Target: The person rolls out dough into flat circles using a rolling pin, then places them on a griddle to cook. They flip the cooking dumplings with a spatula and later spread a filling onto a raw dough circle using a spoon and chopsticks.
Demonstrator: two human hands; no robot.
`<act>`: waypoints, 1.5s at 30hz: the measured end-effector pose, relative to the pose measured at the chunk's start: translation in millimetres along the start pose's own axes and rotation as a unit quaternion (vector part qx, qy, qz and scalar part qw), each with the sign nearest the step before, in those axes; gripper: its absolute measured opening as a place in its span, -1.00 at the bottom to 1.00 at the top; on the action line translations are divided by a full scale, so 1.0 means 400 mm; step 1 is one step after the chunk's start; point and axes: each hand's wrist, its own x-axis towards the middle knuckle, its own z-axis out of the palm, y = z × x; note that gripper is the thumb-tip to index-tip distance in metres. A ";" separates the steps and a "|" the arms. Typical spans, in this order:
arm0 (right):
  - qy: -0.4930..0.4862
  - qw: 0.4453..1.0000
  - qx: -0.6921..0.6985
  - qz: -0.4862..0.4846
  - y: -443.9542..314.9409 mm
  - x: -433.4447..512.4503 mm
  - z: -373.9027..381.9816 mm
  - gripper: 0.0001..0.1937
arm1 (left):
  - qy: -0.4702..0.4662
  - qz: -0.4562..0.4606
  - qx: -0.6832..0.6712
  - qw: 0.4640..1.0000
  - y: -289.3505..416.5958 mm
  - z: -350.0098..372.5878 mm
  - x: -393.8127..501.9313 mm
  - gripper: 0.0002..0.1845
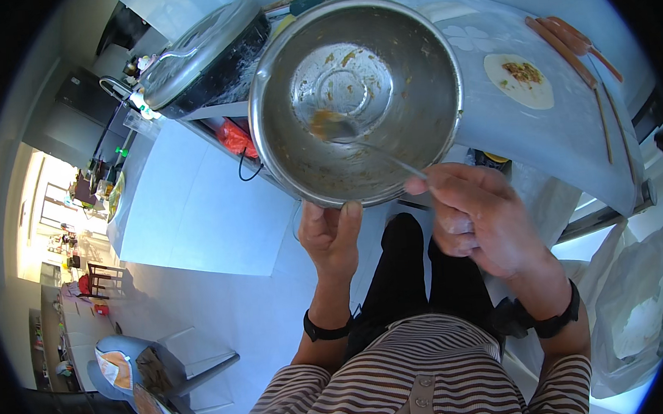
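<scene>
My left hand [330,235] grips the near rim of a large stainless steel bowl [283,159], which is tilted so that its inside faces me. Bits of orange-brown filling cling to the bowl's floor and wall. In my right hand [480,220] is the thin handle of a metal spoon [385,155]. The spoon's head is blurred inside the bowl, with some filling [326,123] on it. To the right on the table lies a round, flat dough wrapper [521,96], a small heap of filling [522,74] on its middle.
A wooden rolling pin [561,50], an orange-brown utensil [568,34] and thin sticks [604,127] lie along the right of the covered table [532,143]. A black electric pan [209,72] with a glass lid stands left of the bowl. Plastic bags [628,308] hang at lower right; a stool [164,365] stands lower left.
</scene>
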 end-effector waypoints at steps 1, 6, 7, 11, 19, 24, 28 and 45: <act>0.026 0.996 -0.083 -0.018 -0.001 -0.004 -0.015 -0.71 | 0.002 -0.006 -0.012 1.000 -0.001 -0.003 -0.001 -0.68; 0.113 0.887 -0.437 -0.096 -0.006 0.000 -0.078 -0.70 | -0.022 0.015 0.044 0.999 -0.016 -0.018 -0.001 -0.67; 0.120 0.863 -0.481 -0.098 -0.005 0.005 -0.082 -0.70 | -0.035 0.025 0.045 0.998 -0.018 -0.019 -0.005 -0.67; 0.040 0.927 -0.372 -0.014 0.013 0.021 -0.058 -0.69 | -0.030 -0.010 0.030 0.999 -0.022 -0.018 -0.025 -0.66; -0.088 0.996 -0.010 0.025 0.027 0.054 -0.004 -0.72 | -0.041 -0.003 0.051 0.998 -0.014 -0.017 -0.034 -0.63; 0.020 0.987 -0.147 -0.062 0.030 0.030 -0.030 -0.72 | -0.005 -0.013 -0.030 0.999 -0.017 -0.010 -0.019 -0.65; 0.090 0.960 -0.230 -0.129 0.022 -0.020 -0.075 -0.73 | -0.032 -0.039 -0.061 0.997 -0.020 0.001 -0.005 -0.68; 0.425 0.442 -0.685 -0.393 -0.095 -0.114 -0.362 -0.84 | -0.015 -0.040 -0.182 0.982 0.006 0.045 0.077 -0.71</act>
